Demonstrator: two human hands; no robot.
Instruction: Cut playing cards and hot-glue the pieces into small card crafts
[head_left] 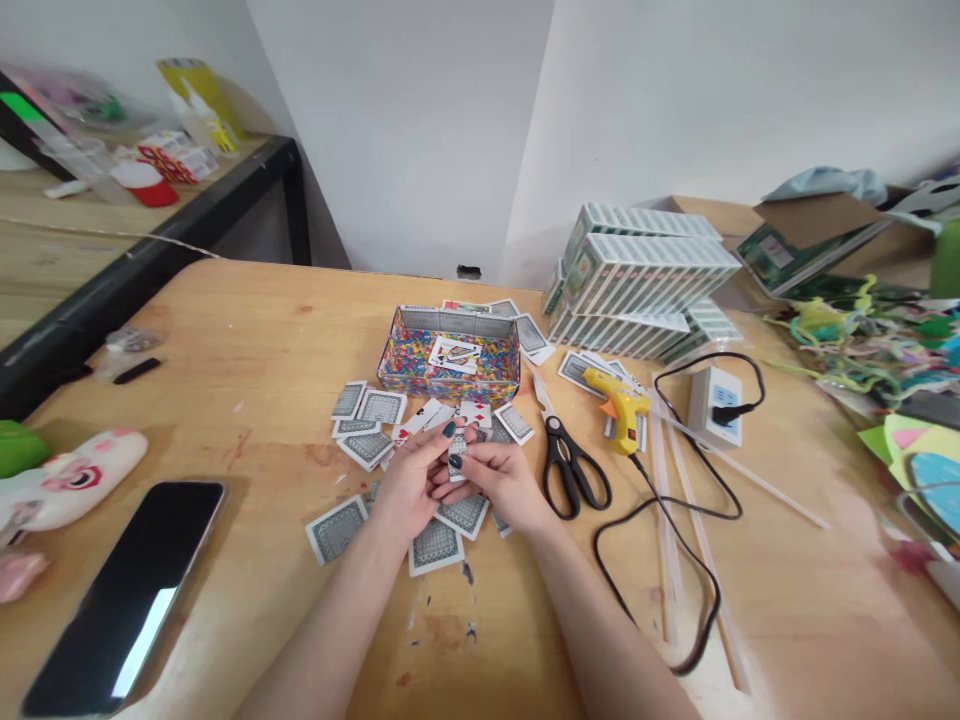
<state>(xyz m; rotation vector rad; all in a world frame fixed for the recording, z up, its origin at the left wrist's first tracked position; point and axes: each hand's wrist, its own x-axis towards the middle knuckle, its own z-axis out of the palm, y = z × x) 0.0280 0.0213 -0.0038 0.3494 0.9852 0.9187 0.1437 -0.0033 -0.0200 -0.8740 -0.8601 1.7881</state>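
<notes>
Card (457, 464) sits pinched by our left hand (410, 487) and right hand (504, 482), seemingly for steadiness; scissors (554, 428) lie right of our grip, presumably handy.

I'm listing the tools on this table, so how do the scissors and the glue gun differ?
The scissors have black handles and metal blades, while the glue gun has a yellow body. The scissors have no cord; the glue gun trails a black cable. The scissors lie nearer the right hand than the glue gun does. Both lie on the table, unheld.
</notes>
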